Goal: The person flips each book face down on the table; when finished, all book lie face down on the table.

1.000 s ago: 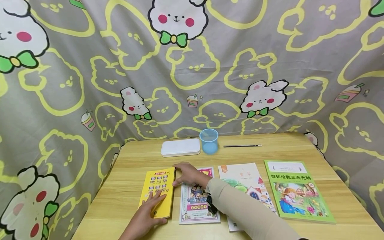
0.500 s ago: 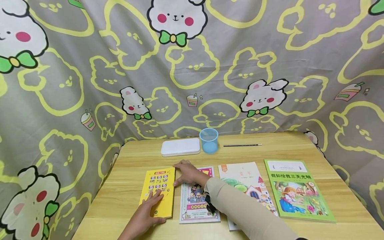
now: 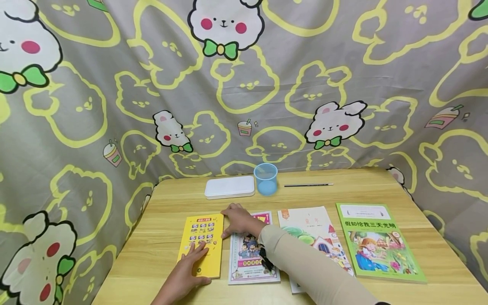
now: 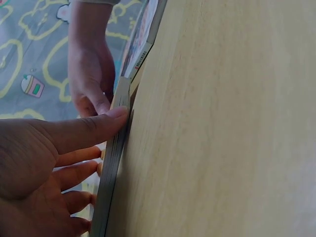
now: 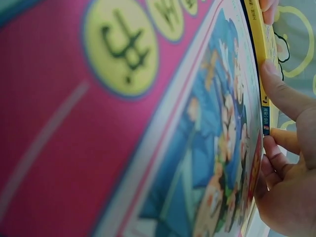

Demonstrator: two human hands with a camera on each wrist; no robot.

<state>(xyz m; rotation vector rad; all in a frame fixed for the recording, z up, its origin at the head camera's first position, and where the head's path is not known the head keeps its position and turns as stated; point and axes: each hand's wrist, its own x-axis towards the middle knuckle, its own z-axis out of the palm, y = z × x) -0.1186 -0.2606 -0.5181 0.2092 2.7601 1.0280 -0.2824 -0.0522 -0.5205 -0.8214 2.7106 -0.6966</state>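
While the left hand (image 3: 184, 273) and right hand (image 3: 240, 220) are both on the yellow book (image 3: 214, 258), it's flat at the row's left end.
Left fingers are spread over the cover, thumb at the near edge; right thumb and fingertip sit apart along the spine, no pinch I can see. I'd call it nearly done: four books laid out, with the pink-edged book (image 3: 249, 254), cream book (image 3: 305, 231) and green book (image 3: 385, 250) following, so maybe just straightening's left. Only a thin gap toward the pink-edged one, more wood toward the table (image 3: 148, 241)'s left edge, and a decent strip before the white case (image 3: 229, 187), blue cup (image 3: 266, 180) and pencil (image 3: 309, 184).
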